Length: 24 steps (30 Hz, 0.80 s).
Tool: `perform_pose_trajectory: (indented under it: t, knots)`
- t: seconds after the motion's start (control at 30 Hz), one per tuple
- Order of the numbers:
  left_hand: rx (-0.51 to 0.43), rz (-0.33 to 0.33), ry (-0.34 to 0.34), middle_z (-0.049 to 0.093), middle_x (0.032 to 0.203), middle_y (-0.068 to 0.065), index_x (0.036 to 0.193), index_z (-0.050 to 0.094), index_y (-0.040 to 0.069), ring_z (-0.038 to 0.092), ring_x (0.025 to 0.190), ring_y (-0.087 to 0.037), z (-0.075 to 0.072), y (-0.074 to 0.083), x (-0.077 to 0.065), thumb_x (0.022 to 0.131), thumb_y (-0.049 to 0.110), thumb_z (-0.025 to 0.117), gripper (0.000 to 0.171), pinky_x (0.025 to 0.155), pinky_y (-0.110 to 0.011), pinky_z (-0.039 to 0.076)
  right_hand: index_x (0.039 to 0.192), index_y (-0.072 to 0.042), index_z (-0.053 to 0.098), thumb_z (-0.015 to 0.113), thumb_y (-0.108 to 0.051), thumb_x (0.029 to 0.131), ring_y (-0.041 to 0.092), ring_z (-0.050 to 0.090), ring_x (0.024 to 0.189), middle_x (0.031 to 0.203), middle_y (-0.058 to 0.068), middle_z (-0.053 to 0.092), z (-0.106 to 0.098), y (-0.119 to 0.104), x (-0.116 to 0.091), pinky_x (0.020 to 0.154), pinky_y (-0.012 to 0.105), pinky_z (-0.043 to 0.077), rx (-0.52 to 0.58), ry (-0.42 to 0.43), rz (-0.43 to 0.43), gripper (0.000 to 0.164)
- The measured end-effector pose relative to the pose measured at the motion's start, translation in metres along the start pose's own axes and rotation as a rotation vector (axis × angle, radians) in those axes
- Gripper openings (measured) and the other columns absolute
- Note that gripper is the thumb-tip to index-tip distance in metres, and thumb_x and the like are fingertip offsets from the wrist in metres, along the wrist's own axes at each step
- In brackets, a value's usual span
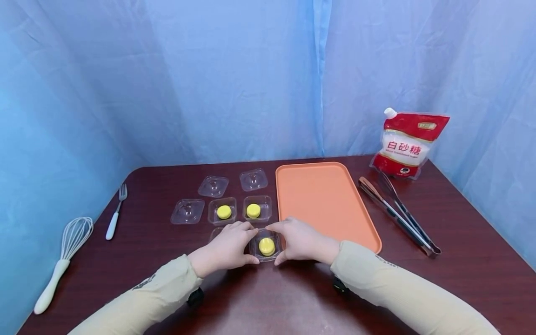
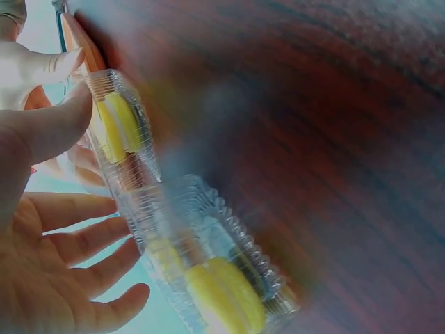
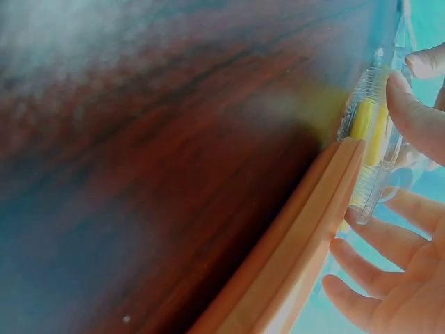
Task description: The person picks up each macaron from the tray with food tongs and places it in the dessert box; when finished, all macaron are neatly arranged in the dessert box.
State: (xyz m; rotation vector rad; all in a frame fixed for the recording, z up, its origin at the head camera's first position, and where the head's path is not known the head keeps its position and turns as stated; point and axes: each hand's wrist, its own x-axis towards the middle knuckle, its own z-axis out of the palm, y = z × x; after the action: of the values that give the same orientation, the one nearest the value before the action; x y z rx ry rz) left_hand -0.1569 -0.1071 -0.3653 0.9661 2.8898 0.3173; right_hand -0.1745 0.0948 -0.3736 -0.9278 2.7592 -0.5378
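Note:
A clear plastic box (image 1: 253, 249) with a yellow macaron (image 1: 266, 246) inside sits at the table's front, between both hands. Over its top lies a clear lid (image 3: 370, 198). My left hand (image 1: 229, 246) holds the lid's left side, thumb at the near corner and index finger at the far one. Across from it, my right hand (image 1: 303, 242) holds the right side likewise. The other fingers spread out beyond the rim. Left of this box stands another clear box (image 2: 174, 202) with a macaron (image 2: 226, 296), mostly hidden by my left hand in the head view.
Behind stand two boxes with macarons (image 1: 224, 212). Loose lids (image 1: 187, 211) lie left and behind. An orange tray (image 1: 318, 195) borders the boxes at right; beyond it are tongs (image 1: 399, 218) and a sugar pouch (image 1: 406, 146). A whisk (image 1: 67, 260) and fork (image 1: 117, 211) lie far left.

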Motion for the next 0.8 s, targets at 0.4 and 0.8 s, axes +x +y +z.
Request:
perform_pose_trajectory:
  t: [0.4, 0.8]
  knots:
    - [0.025, 0.044, -0.008, 0.06, 0.117, -0.013, 0.124, 0.061, 0.001, 0.054, 0.111, -0.028, -0.009, -0.004, -0.003, 0.079, 0.042, 0.074, 0.062, 0.1, -0.047, 0.042, 0.128, -0.01, 0.059, 0.087, -0.038, 0.063, 0.02, 0.052, 0.095, 0.111, 0.005, 0.065, -0.001, -0.002, -0.001, 0.081, 0.036, 0.048, -0.008, 0.002, 0.012, 0.076]
    - [0.074, 0.01, 0.264, 0.06, 0.118, -0.015, 0.119, 0.063, 0.003, 0.058, 0.108, -0.029, -0.03, -0.037, -0.021, 0.081, 0.028, 0.075, 0.047, 0.091, -0.049, 0.048, 0.127, -0.009, 0.059, 0.088, -0.036, 0.063, 0.019, 0.052, 0.092, 0.109, 0.006, 0.067, -0.001, -0.001, 0.0, 0.081, 0.036, 0.047, 0.019, 0.015, -0.007, 0.075]
